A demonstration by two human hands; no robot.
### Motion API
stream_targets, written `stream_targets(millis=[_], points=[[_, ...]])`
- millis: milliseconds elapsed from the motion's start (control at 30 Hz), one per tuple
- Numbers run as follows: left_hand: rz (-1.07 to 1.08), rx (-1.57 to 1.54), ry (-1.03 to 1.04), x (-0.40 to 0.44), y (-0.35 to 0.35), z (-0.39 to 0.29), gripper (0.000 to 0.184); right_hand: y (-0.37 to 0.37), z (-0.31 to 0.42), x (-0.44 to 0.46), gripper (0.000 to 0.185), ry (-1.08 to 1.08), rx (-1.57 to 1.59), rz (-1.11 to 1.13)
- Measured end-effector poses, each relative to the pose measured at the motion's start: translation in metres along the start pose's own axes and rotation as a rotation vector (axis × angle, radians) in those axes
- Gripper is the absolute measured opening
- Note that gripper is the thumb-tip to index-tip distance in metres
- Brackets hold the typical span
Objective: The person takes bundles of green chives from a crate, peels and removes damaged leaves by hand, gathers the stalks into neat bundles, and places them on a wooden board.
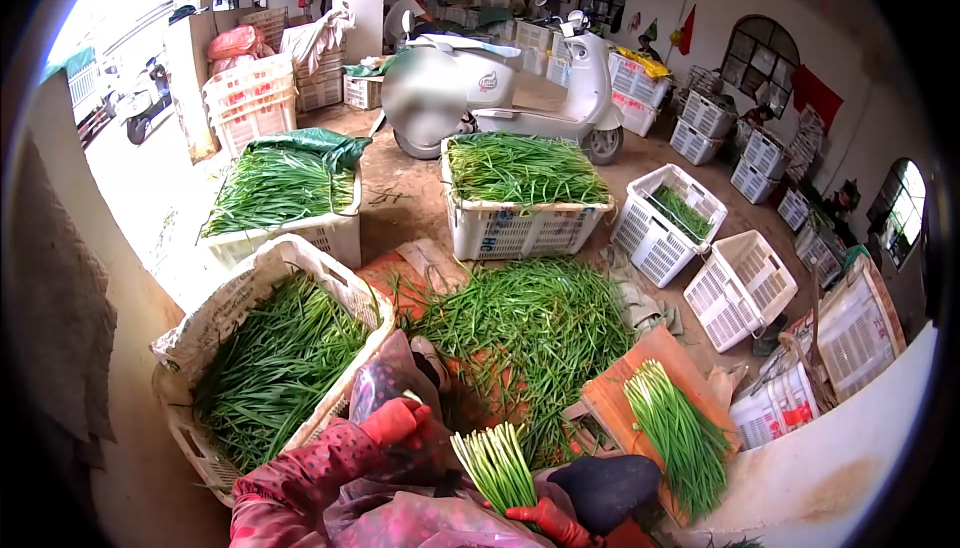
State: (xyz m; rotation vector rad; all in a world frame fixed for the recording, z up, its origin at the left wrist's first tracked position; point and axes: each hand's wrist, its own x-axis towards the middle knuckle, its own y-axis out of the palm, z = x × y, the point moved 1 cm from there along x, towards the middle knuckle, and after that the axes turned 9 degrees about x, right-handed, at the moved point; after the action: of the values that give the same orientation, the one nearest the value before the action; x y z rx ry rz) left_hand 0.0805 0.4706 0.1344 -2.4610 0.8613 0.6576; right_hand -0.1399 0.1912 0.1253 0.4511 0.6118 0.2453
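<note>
My right hand [552, 523], in a red glove, is closed around a bundle of chives [497, 463], their pale cut ends fanned upward. To its left, above my knee, my gloved left hand [397, 422] has its fingers curled together. A small pale bit shows at those fingertips, too small to make out. On the ground ahead spreads a loose pile of chives [540, 318]. Beside my right knee, a neat bunch of chives [680, 438] lies on an orange board [610, 398]. Left of my leg stands a white basket [180, 343] holding more chives [285, 368].
Two crates of chives, a left crate [340, 236] and a middle crate [525, 233], stand beyond the pile. A crate with few greens [650, 248] and a tipped crate [740, 288] are to the right. A white scooter [590, 78] is parked behind; a person [405, 16] is farther back.
</note>
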Motion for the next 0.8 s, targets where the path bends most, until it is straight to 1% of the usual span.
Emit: stream_targets(millis=[33,67,100,133,167,200,233,267,300,367,400,467,500,567,600,667,700,767,800], points=[[-0.122,0.114,0.206,0.0,-0.005,-0.002,0.044,0.0,0.0,-0.001,0.044,0.001,-0.003,-0.005],[-0.243,0.229,0.409,-0.001,-0.01,-0.003,0.054,-0.001,-0.001,-0.002,0.043,0.006,-0.005,-0.014],[-0.109,0.179,0.406,-0.008,-0.007,-0.015,0.059,-0.002,-0.002,-0.002,0.042,0.006,-0.006,-0.02],[0.026,0.126,0.403,-0.014,-0.001,-0.028,0.069,-0.003,-0.002,-0.003,0.041,0.011,-0.009,-0.03],[0.105,0.099,0.49,-0.004,0.013,-0.02,0.081,-0.003,-0.004,-0.003,0.04,0.014,-0.012,-0.037],[0.178,-0.015,0.528,-0.003,0.031,-0.022,0.08,-0.004,-0.004,-0.004,0.039,0.018,-0.014,-0.045],[0.208,0.041,0.583,-0.004,0.042,-0.025,0.078,-0.005,-0.005,-0.004,0.038,0.021,-0.015,-0.054],[0.239,0.098,0.637,-0.017,0.048,-0.042,0.077,-0.005,-0.006,-0.006,0.037,0.025,-0.016,-0.06],[0.24,0.096,0.637,-0.016,0.052,-0.042,0.077,-0.005,-0.007,-0.006,0.036,0.025,-0.018,-0.067],[0.089,0.498,0.425,-0.011,0.061,-0.035,0.059,-0.006,-0.009,-0.007,0.035,0.032,-0.019,-0.082],[0.093,0.492,0.423,-0.006,0.064,-0.026,0.059,-0.007,-0.01,-0.008,0.035,0.034,-0.019,-0.092],[0.256,0.197,0.407,0.006,0.064,-0.014,0.041,-0.007,-0.011,-0.008,0.034,0.039,-0.02,-0.106],[0.255,0.194,0.406,0.006,0.063,-0.012,0.041,-0.007,-0.011,-0.008,0.033,0.042,-0.019,-0.116],[0.222,0.249,0.389,0.006,0.062,-0.01,0.03,-0.007,-0.011,-0.007,0.033,0.047,-0.013,-0.129],[0.223,0.247,0.386,0.006,0.062,-0.008,0.03,-0.005,-0.009,-0.007,0.032,0.036,-0.016,-0.114],[0.125,0.327,0.458,0.009,0.064,-0.001,0.023,-0.003,-0.006,-0.007,0.03,-0.004,-0.028,-0.068],[0.125,0.323,0.458,0.014,0.066,0.004,0.023,-0.007,-0.011,-0.006,0.03,0.0,-0.03,-0.069],[-0.003,0.03,0.334,0.02,0.068,0.012,0.017,-0.018,-0.022,0.001,0.031,-0.039,-0.077,-0.045],[-0.089,-0.023,0.332,0.024,0.063,0.013,0.016,-0.021,-0.023,0.004,0.031,-0.033,-0.078,-0.046]])
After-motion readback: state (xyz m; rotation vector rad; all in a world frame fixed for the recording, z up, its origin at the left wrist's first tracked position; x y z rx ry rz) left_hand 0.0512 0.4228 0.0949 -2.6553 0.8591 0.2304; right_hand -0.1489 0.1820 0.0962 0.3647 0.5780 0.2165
